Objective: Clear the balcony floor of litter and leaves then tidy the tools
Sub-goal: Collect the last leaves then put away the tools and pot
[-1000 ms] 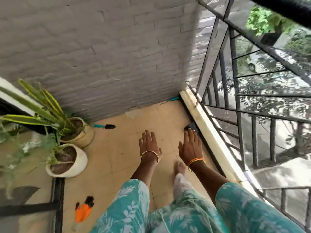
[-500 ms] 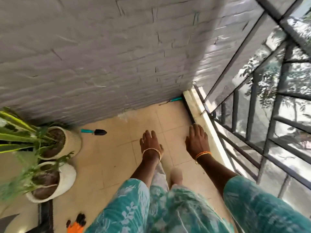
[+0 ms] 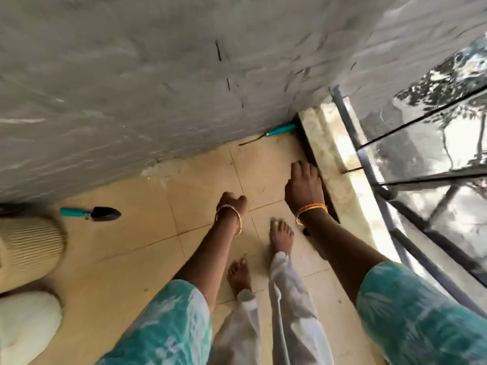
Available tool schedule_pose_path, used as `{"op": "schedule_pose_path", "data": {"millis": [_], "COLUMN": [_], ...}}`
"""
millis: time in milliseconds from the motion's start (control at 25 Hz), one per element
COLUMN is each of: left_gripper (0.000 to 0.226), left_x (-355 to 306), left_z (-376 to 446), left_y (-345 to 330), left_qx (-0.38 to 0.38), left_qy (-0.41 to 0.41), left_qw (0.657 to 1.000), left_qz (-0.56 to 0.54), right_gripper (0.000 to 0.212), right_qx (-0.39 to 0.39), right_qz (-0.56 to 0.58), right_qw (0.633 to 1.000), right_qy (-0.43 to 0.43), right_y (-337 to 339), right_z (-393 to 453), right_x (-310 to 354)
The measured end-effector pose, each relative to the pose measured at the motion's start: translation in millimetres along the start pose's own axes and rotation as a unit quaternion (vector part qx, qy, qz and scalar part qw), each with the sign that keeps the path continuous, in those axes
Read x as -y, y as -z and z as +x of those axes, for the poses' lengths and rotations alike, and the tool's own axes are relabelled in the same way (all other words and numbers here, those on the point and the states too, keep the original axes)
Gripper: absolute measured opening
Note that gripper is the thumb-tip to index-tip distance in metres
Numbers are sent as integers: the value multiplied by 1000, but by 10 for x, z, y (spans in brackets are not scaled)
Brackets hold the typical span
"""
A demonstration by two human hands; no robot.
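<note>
Both hands reach forward and down over the tiled balcony floor (image 3: 147,233), and neither holds anything. The left hand (image 3: 232,202) has its fingers curled in toward the palm, a gold bangle on the wrist. The right hand (image 3: 303,185) is looser, its fingers bent downward near the dark strip beside the marble ledge (image 3: 340,164); how far they spread is blurred. A trowel (image 3: 92,213) with a teal handle and black blade lies on the tiles near the grey wall (image 3: 158,75), just beyond a ribbed pot (image 3: 29,246). A second teal-handled tool (image 3: 274,132) lies in the far corner where wall meets ledge, well apart from both hands. Bare feet stand on the tiles below the arms.
</note>
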State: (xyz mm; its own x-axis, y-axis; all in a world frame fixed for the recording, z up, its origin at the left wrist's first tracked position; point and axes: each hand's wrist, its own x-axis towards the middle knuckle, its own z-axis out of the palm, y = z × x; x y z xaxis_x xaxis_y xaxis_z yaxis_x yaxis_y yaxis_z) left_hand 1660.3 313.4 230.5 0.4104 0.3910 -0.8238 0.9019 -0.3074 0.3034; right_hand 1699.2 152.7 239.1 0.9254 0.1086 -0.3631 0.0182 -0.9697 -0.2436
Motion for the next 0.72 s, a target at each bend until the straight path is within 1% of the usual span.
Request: {"op": "schedule_pose_path", "data": {"millis": [40, 120, 200, 240, 320, 360, 480, 600, 680, 720], "left_gripper": [43, 43, 46, 47, 54, 60, 70, 60, 49, 44], "left_x": [-17, -67, -93, -128, -162, -190, -252, -280, -290, -299], "left_z": [381, 1154, 1849, 2136, 2639, 2808, 3112, 3358, 3508, 3556], "left_y": [-152, -465, -707, -804, -984, -1035, -1096, -1111, -1125, -1147], "left_qx": [17, 50, 60, 55, 23, 2, -57, -128, -159, -160], "left_qy": [1, -18, -48, -56, -61, -71, -106, -161, -199, -204], "left_qw": [999, 997, 995, 993, 990, 991, 993, 976, 965, 965], "left_qz": [-30, -51, -64, -91, -126, -116, -21, 67, 64, 48], "right_gripper": [46, 44, 42, 42, 46, 48, 49, 42, 38, 37], "right_qx": [5, 7, 3, -2, -5, -5, -25, -56, -48, -39], "right_qz": [-16, -44, -64, -73, -78, -79, -89, -132, -147, -149], "right_qw": [1000, 999, 997, 996, 995, 994, 990, 984, 984, 984], "right_qy": [12, 30, 37, 45, 66, 76, 106, 104, 93, 86], "right_y": [-288, -840, -1262, -1459, -1764, -1869, -2029, -2098, -2137, -2151], "right_z": [278, 890, 1440, 1711, 2193, 2397, 2864, 3133, 3193, 3190], "right_x": [-109, -360, -586, -690, -852, -914, -996, -933, -867, -847]}}
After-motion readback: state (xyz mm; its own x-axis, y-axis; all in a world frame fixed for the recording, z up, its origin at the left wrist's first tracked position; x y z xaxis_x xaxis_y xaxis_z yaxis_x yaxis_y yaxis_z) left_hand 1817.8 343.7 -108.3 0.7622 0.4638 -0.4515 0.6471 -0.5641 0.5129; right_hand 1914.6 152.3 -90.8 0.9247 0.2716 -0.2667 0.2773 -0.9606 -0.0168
